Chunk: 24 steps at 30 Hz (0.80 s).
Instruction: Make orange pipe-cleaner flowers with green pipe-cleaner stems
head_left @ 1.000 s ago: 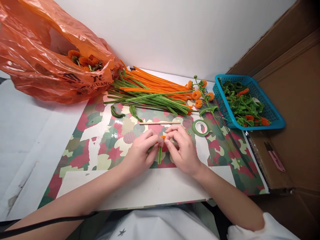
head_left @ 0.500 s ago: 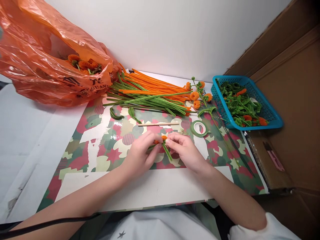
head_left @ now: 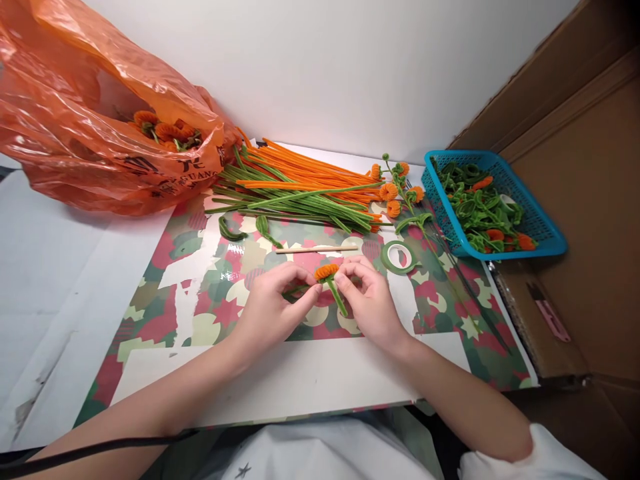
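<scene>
Patterned work mat [head_left: 200, 313]: camouflage-and-flower print, covers the middle of the table, bears most items.

Orange plastic bag [head_left: 75, 133]: far left, crumpled, open mouth showing orange pipe-cleaner flowers inside.

Bundle of pipe cleaners [head_left: 300, 187]: orange and green stems, lying flat across the mat's far edge, just right of the bag.

Blue basket [head_left: 550, 243]: far right, holds green loops and orange pieces.

Left hand [head_left: 270, 307]: fingers pinched narrow on a green strand at the base of the pipe-cleaner flower [head_left: 327, 273].

Right hand [head_left: 367, 303]: fingertips closed on the same flower from the other side; the 2 hands meet at it.

Pipe-cleaner flower: orange coiled head, green stem slanting toward the person, held just above the mat's centre between both hands.

Wooden stick [head_left: 316, 249]: lies flat, just beyond the hands.

Roll of green tape [head_left: 399, 256]: flat on the mat, near the right hand.

2 green leaf loops [head_left: 247, 229]: beside the bundle.
</scene>
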Each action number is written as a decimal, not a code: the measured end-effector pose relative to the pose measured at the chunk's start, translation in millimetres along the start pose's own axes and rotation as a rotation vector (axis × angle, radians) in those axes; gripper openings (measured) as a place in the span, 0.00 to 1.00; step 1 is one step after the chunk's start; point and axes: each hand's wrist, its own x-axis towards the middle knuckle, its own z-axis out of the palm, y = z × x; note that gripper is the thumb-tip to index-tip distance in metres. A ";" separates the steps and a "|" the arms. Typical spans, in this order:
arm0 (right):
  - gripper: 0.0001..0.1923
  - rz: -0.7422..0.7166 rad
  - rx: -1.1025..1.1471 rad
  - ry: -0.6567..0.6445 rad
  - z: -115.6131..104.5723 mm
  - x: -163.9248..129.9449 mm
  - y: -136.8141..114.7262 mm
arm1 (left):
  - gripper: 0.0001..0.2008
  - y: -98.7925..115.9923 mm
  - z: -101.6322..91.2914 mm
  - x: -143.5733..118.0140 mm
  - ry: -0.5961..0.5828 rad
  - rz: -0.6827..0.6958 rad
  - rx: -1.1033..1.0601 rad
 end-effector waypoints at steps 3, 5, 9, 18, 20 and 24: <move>0.11 -0.027 -0.016 0.033 1.3 -1.0 -0.6 | 0.10 1.0 -1.5 -1.0 -0.087 -0.131 -0.131; 0.11 -0.043 -0.031 0.046 1.5 -1.5 -1.2 | 0.14 1.7 -2.8 -1.0 -0.166 -0.172 -0.194; 0.11 -0.054 -0.037 0.041 3.4 -2.7 0.2 | 0.14 3.1 -2.3 -0.5 -0.308 -0.135 -0.181; 0.14 -0.027 0.006 0.028 5.5 -3.0 0.9 | 0.16 1.3 -0.2 1.7 -0.202 -0.211 -0.240; 0.14 -0.010 0.030 0.030 5.2 -2.7 0.5 | 0.15 -0.6 0.3 3.1 -0.123 -0.246 -0.321; 0.13 -0.012 0.044 0.037 6.6 -2.5 3.1 | 0.18 -2.5 3.9 4.8 -0.055 -0.262 -0.461</move>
